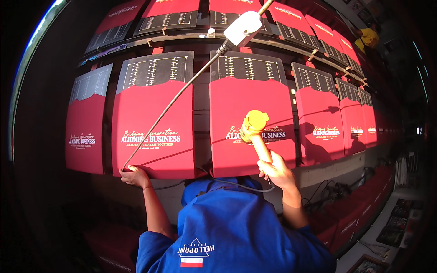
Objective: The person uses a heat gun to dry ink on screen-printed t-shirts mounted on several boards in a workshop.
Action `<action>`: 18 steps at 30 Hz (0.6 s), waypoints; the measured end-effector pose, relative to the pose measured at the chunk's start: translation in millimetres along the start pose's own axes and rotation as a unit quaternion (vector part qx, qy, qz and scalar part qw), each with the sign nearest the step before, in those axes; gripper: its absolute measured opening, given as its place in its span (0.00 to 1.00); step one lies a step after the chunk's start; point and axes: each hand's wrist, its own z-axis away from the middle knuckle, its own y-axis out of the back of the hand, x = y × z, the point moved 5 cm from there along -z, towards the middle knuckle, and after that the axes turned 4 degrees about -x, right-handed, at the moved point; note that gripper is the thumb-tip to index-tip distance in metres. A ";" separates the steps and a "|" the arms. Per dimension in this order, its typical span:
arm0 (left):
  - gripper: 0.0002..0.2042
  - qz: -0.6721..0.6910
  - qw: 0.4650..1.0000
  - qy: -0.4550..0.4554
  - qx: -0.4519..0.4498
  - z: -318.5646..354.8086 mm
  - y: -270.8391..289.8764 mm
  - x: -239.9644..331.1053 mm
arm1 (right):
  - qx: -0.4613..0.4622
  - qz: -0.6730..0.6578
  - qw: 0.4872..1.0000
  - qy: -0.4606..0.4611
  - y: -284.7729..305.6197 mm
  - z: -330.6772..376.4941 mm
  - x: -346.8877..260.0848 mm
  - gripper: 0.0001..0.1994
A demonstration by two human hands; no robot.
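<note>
My right hand (278, 172) grips the handle of a yellow heat gun (256, 122). Its round body is over the printed front of a red shirt (248, 107), on a dark board (271, 68). Whether it touches the cloth I cannot tell. My left hand (134, 177) is closed at the lower left corner of the neighbouring red shirt (152, 109). A grey cord (175, 101) slants down from a white connector (243, 28) into its fingers; the fingertips are partly hidden. More cord loops in front of my blue shirt toward the heat gun's handle.
Red printed shirts on boards line both sides of a long dark rail (150, 41). To the far right stands a person in a yellow top (366, 38). Red cloth (364, 214) and loose cables lie low on the right. Framed items (396, 227) sit beyond them.
</note>
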 end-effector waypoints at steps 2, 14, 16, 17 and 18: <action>0.25 0.004 1.000 0.004 -0.001 -0.7 -1.4 -2.8 | 0.020 -0.002 1.000 0.006 6.2 1.1 5.0 0.10; 0.26 -0.019 0.999 -0.023 0.013 -5.6 -12.3 -14.4 | 0.100 -0.024 0.995 0.002 32.7 20.1 14.9 0.09; 0.26 -0.022 0.999 -0.034 0.022 -6.4 -13.6 -19.5 | 0.069 -0.051 0.996 0.004 44.8 19.0 20.4 0.10; 0.26 -0.024 0.999 -0.035 0.024 -7.4 -15.2 -21.5 | 0.077 -0.064 0.995 -0.005 47.4 21.3 18.5 0.11; 0.26 -0.025 0.999 -0.035 0.026 -8.7 -16.7 -23.4 | 0.093 -0.052 0.994 -0.002 48.0 22.2 18.6 0.11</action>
